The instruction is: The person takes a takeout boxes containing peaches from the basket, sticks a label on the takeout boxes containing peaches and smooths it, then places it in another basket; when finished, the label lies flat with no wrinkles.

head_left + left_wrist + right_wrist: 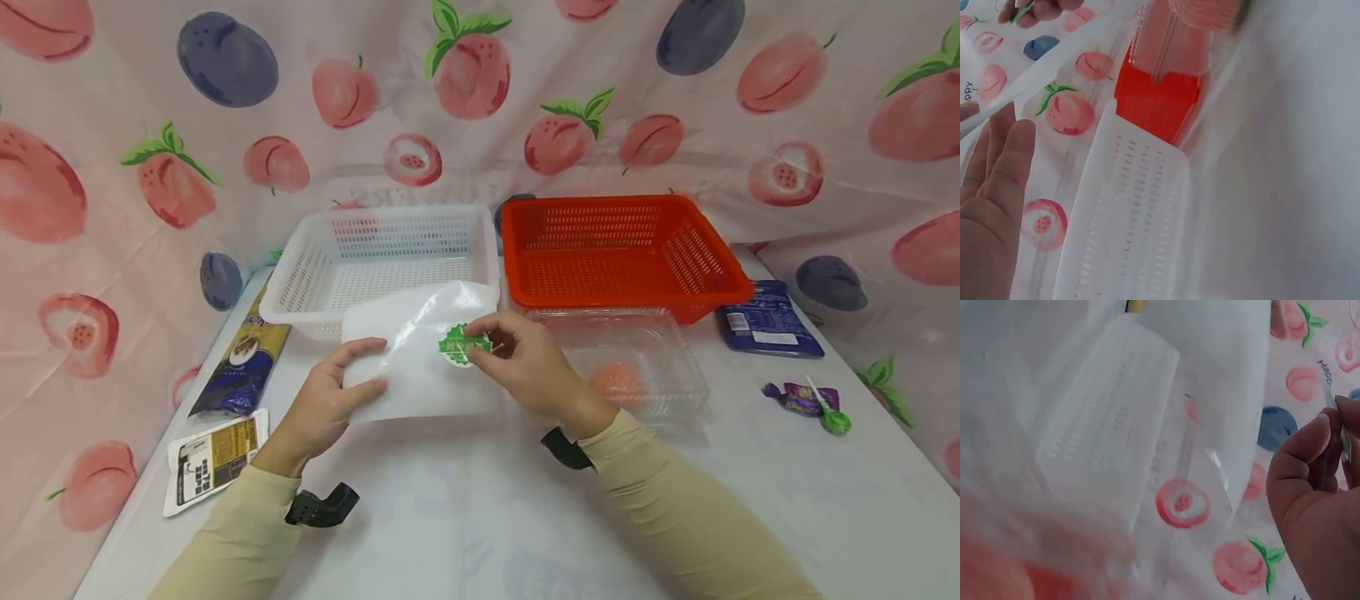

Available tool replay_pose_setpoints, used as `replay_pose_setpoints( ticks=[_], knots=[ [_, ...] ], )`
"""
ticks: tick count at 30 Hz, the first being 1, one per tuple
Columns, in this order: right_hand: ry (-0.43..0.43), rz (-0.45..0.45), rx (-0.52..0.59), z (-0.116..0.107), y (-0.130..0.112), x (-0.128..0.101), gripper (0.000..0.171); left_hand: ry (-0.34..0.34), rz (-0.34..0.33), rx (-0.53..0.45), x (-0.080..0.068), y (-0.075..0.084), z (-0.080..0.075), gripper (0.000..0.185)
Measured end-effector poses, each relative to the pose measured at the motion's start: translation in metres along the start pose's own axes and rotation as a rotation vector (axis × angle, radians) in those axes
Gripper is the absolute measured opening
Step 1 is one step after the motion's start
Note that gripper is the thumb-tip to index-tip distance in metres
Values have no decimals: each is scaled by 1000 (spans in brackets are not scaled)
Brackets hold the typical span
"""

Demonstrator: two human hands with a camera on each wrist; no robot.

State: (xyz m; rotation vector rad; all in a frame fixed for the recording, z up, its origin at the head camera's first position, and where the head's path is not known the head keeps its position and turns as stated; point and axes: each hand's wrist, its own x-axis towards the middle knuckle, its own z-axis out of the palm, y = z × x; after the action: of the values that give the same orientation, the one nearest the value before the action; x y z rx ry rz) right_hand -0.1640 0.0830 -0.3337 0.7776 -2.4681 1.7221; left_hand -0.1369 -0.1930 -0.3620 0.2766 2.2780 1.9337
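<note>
A glossy white sheet (408, 379) is held up above the table by my left hand (322, 404), which pinches its left edge. In the left wrist view, the sheet passes between the digits of the left hand (994, 194). My right hand (543, 367) pinches a green sticker (454, 343) with a jagged rim between thumb and fingers, in front of the sheet's right part. Seen from the right wrist, the sticker (1346, 445) is edge-on in the fingertips and apart from the sheet. Beneath the right hand stands a clear plastic box (678, 367) holding a round pinkish-orange thing (617, 381).
A white basket (300, 267) and a red basket (630, 302) stand at the back. Blue-and-gold (243, 358) and white-and-gold packets (216, 458) lie at left. To the right are a blue packet (768, 321), a purple-wrapped candy (801, 400) and a green lollipop (834, 421).
</note>
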Motion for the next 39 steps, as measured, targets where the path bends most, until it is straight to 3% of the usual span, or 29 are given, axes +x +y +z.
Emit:
replay_pose_setpoints(
  ticks=[14,20,25,30,39],
  knots=[
    [39,154,-134,-69,7,-8,22,55,-64,130,-5,-14,-14,51],
    [42,239,-250,-100,16,-18,27,58,-92,119,-5,-21,-17,53],
    [20,276,-282,-122,26,-26,32,53,-112,144,-5,-24,-18,53],
    [6,303,-300,-137,42,-32,32,50,-128,187,-5,-25,-22,54],
    [-15,403,-353,-148,59,-36,36,42,-125,182,-5,-30,-24,55]
  ],
)
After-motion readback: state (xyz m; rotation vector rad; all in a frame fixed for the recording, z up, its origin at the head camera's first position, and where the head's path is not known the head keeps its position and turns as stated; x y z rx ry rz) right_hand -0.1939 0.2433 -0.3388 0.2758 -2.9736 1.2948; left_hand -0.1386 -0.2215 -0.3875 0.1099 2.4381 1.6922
